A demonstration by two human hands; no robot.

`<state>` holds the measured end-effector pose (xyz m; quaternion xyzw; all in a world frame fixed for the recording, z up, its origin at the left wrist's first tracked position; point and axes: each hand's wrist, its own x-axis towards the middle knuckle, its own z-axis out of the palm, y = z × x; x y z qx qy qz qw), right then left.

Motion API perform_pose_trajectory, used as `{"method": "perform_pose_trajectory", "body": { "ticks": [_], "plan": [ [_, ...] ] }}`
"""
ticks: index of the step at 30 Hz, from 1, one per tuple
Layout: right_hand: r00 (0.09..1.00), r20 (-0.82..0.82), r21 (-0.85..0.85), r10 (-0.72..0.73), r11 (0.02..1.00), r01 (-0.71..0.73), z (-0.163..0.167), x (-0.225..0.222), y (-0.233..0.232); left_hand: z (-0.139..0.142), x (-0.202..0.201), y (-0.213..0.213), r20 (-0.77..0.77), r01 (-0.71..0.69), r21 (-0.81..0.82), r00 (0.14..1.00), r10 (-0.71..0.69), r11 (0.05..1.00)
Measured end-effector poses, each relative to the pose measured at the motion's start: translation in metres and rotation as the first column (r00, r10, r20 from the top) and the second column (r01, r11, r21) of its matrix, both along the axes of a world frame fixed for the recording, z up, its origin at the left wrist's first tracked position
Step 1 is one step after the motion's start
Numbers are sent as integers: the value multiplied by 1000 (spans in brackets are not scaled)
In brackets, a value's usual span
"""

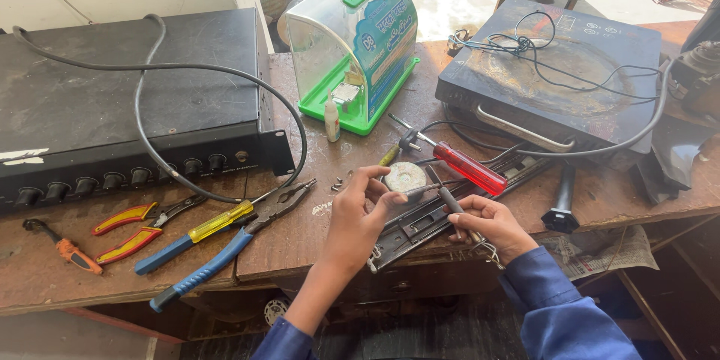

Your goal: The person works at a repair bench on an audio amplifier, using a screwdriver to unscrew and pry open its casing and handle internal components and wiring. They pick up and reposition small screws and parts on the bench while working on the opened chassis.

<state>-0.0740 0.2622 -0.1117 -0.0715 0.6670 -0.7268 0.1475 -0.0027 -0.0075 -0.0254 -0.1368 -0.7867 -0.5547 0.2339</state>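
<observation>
1. The left hand (358,206) sits at the near bench (315,232) edge, fingers curled narrow, pinching what looks like a thin wire end.
2. The right hand (487,225) grips a soldering iron (448,199) like a pen, with thin wire trailing below the fist.
3. The iron's long axis slants far-left, its tip toward the left fingertips, over a dark metal bracket (427,221).
4. A red-handled screwdriver (469,167) lies just beyond.

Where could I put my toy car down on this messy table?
The bare table top between the black amplifier box, the green-based clear box and the blue-handled pliers is free. The front left edge below the orange screwdriver is free too. It is crowded around both hands and the induction cooker.
</observation>
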Motion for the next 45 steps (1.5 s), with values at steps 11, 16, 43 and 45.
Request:
{"method": "perform_pose_trajectory", "body": {
  "ticks": [11,16,43,45],
  "plan": [
    [1000,-1,32,-29,999,29,6,8,-4,1,2,-41,103,-55,-41,993,59,998],
    [999,33,9,-34,999,34,8,12,-3,-7,0,-49,-283,-184,-214,952,120,959],
    [999,19,-10,-39,999,39,8,20,6,-14,9,-55,-164,-17,-359,985,-45,933],
    [999,18,-7,-36,999,37,8,21,6,-14,9,-55,-180,1,-333,982,-64,943]
  ]
}}
